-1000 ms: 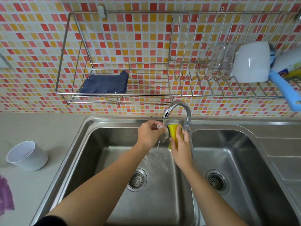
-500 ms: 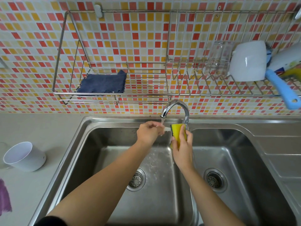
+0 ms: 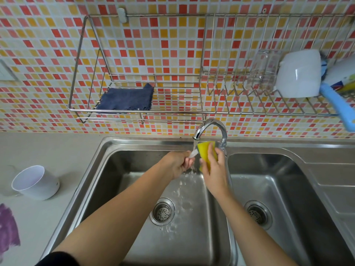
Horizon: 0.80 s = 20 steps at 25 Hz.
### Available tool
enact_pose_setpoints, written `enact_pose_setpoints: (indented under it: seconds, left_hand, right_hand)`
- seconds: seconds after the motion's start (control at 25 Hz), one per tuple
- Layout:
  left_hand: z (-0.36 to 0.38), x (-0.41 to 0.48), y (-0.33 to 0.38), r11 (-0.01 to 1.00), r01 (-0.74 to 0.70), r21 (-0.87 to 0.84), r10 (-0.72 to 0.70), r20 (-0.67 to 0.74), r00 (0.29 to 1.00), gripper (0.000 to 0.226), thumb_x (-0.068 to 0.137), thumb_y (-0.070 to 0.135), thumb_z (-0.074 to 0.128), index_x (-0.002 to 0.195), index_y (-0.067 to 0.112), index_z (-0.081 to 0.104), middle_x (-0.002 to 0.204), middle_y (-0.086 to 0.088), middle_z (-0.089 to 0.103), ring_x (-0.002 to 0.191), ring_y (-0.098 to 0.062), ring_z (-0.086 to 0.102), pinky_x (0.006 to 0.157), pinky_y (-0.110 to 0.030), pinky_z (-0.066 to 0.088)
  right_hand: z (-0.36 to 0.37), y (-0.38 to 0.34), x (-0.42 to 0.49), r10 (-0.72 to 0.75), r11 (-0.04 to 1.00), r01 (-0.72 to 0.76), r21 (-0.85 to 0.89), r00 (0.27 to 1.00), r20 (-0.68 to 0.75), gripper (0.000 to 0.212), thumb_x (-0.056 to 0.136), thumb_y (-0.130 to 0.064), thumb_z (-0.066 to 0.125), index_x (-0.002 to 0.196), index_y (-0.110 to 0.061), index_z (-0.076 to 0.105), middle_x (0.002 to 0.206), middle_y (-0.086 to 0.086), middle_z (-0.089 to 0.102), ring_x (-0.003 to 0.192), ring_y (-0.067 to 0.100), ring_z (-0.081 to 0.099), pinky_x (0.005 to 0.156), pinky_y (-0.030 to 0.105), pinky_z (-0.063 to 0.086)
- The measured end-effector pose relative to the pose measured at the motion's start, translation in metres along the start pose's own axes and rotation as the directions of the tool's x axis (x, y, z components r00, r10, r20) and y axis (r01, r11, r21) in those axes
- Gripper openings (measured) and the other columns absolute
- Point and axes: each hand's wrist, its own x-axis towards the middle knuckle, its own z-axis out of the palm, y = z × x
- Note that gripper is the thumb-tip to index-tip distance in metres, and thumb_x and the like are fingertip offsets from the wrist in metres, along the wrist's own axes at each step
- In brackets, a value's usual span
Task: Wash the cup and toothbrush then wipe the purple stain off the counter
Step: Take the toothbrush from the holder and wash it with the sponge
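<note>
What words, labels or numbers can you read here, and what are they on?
No text is legible.
Label on the bottle: coloured print, too blurred to read.
Tiny dark mark on the cup: too small to read.

Light: bright, even and diffuse, source not seen; shadows soft and faint, darkest on the near left wall of the sink (image 3: 317, 145).
Glare: white highlights on the tap (image 3: 210, 123), a pale streak along the sink's back rim, sheen on the white bowl (image 3: 298, 73).
Distortion: wide-angle; wire rack (image 3: 134, 111) and tile rows bow toward the edges.
Focus: centre sharp; toothbrush (image 3: 193, 154) and running water smeared; corners slightly soft.
Views: 1.
</note>
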Motion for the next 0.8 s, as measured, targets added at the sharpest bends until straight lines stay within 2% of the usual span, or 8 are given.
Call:
enact_pose_setpoints:
  seconds: [0.08,0.16,0.28,0.4,0.52,0.6,0.72,0.8]
  left_hand:
    - [-0.002,0.000,0.002,1.000,0.009,-0.014,-0.009,0.001,1.000,0.024,0.097,0.014,0.049,0.079,0.002,0.057,0.069,-0.007,0.052,0.026,-0.002,0.046,0.029,-0.007,0.035]
    - [-0.001,0.001,0.002,1.000,0.012,-0.001,-0.012,0.009,1.000,0.024,0.097,0.014,0.049,0.079,0.001,0.057,0.066,-0.007,0.055,0.027,-0.002,0.046,0.030,-0.006,0.036]
    - [-0.001,0.004,0.003,1.000,-0.013,-0.015,0.013,-0.010,1.000,0.026,0.097,0.013,0.049,0.075,0.001,0.057,0.056,-0.006,0.056,0.025,-0.002,0.045,0.029,-0.007,0.035]
    - [0.001,0.003,0.003,0.999,-0.029,0.019,0.029,-0.011,1.000,0.023,0.096,0.012,0.051,0.078,0.000,0.057,0.067,-0.008,0.053,0.025,-0.002,0.046,0.030,-0.006,0.036]
    - [0.000,0.005,0.003,0.998,-0.061,0.014,0.061,-0.040,0.997,0.024,0.095,0.010,0.053,0.073,0.001,0.056,0.067,-0.010,0.053,0.025,-0.002,0.047,0.031,-0.006,0.038]
    - [0.000,0.004,0.003,0.996,-0.068,0.053,0.070,-0.037,0.997,0.021,0.095,0.009,0.053,0.076,0.000,0.057,0.065,-0.010,0.055,0.027,-0.002,0.048,0.032,-0.006,0.038]
    - [-0.002,0.004,0.004,0.992,-0.091,0.086,0.096,-0.052,0.994,0.019,0.095,0.007,0.052,0.079,-0.001,0.059,0.058,-0.010,0.059,0.027,-0.002,0.049,0.031,-0.006,0.037]
    - [-0.001,0.002,0.003,0.992,-0.084,0.099,0.089,-0.037,0.995,0.015,0.095,0.007,0.051,0.085,0.000,0.059,0.064,-0.010,0.057,0.026,-0.002,0.048,0.030,-0.006,0.036]
  right_hand:
    - [0.001,0.001,0.001,-0.041,0.999,0.042,-0.014,0.998,0.037,0.063,0.093,-0.017,0.052,0.147,-0.012,0.019,0.137,0.017,0.036,0.116,0.027,0.047,0.090,0.029,0.043]
    - [0.000,0.000,0.005,0.013,1.000,-0.013,0.013,1.000,-0.020,0.060,0.094,-0.019,0.051,0.146,-0.012,0.022,0.135,0.017,0.036,0.115,0.025,0.047,0.087,0.022,0.038]
    - [0.002,-0.003,0.005,-0.060,0.998,0.060,0.021,0.997,0.048,0.064,0.093,-0.015,0.053,0.147,-0.013,0.020,0.135,0.015,0.036,0.112,0.022,0.048,0.088,0.024,0.040]
    - [0.006,-0.002,0.007,0.058,0.997,-0.057,0.060,0.998,-0.030,0.064,0.094,-0.020,0.052,0.147,-0.012,0.018,0.133,0.016,0.036,0.110,0.021,0.048,0.089,0.023,0.040]
    - [0.014,-0.001,0.003,0.015,0.998,-0.017,0.065,0.999,0.039,0.070,0.092,-0.019,0.056,0.148,-0.016,0.014,0.132,0.013,0.037,0.114,0.023,0.048,0.094,0.028,0.042]
    - [0.014,-0.002,0.004,0.085,0.990,-0.084,0.112,0.996,0.005,0.068,0.093,-0.022,0.054,0.148,-0.017,0.015,0.132,0.013,0.036,0.115,0.024,0.048,0.093,0.023,0.039]
    - [0.017,-0.003,0.003,0.069,0.990,-0.077,0.115,0.995,0.070,0.071,0.092,-0.022,0.055,0.147,-0.020,0.010,0.133,0.010,0.035,0.115,0.019,0.046,0.094,0.026,0.042]
    - [0.017,-0.003,0.002,0.128,0.981,-0.131,0.143,0.991,0.035,0.069,0.092,-0.023,0.055,0.148,-0.020,0.014,0.132,0.011,0.034,0.115,0.019,0.046,0.093,0.023,0.039]
